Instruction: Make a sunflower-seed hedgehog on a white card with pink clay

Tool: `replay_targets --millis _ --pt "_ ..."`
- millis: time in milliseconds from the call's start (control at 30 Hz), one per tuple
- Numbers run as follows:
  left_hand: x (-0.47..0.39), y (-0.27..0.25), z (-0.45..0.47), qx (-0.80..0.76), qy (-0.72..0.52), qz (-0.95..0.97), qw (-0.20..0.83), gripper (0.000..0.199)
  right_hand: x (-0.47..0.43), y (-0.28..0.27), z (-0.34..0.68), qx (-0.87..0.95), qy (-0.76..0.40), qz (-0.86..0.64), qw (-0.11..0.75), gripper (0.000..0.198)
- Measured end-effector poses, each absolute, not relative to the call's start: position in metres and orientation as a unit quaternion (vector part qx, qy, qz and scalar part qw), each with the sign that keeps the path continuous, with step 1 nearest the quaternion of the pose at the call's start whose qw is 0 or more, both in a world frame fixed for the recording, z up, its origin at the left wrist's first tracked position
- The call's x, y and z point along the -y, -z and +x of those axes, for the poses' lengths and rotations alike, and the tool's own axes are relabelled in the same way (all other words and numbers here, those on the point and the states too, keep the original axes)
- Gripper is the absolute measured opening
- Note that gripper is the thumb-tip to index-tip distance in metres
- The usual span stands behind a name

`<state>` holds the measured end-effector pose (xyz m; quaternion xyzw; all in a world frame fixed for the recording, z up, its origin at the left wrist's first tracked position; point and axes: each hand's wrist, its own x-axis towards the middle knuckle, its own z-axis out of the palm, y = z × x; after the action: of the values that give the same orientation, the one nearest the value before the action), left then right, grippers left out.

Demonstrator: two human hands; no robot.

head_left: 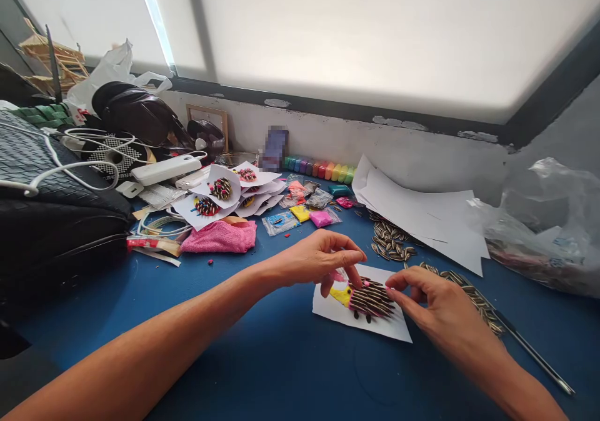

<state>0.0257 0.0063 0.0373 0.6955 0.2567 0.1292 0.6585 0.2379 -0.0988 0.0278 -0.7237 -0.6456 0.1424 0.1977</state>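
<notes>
A hedgehog picture (pixel 372 300) lies on a white card (pixel 332 312); it has a yellow face, a pink edge, small dark feet and striped sunflower seeds as spines. My left hand (pixel 328 258) hovers over its head and upper edge, fingers bent and apart, with nothing visible in them. At the right side of the hedgehog, my right hand (pixel 429 296) pinches a tiny pink piece, apparently clay, between thumb and fingertips. Something pink beneath my left fingers is partly hidden.
Loose sunflower seeds (pixel 391 240) and white sheets (pixel 422 205) lie behind the card. A metal-tipped rod (pixel 534 343) is at right, beside a plastic bag (pixel 553 227). Clay packets (pixel 321 218), finished hedgehog cards (pixel 220 187), a pink cloth (pixel 220 237) and a black bag (pixel 60 221) stand left.
</notes>
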Motion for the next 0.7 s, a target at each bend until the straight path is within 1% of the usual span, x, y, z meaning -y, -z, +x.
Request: replay_targets --millis 167,533,700 --pt "-0.0066 -0.0375 0.0253 -0.257 -0.131 0.696 0.658 0.029 0.0987 -0.0257 0.2401 0.652 -0.138 -0.718 0.203 0.029" --pt "-0.0078 -0.0377 0.0251 -0.247 -0.137 0.700 0.656 0.030 0.0996 -0.0265 0.2391 0.650 -0.145 -0.720 0.195 0.026" --pt "-0.0073 -0.0380 0.0255 -0.246 -0.138 0.696 0.660 0.031 0.1001 -0.0279 0.2416 0.640 -0.130 -0.733 0.191 0.027"
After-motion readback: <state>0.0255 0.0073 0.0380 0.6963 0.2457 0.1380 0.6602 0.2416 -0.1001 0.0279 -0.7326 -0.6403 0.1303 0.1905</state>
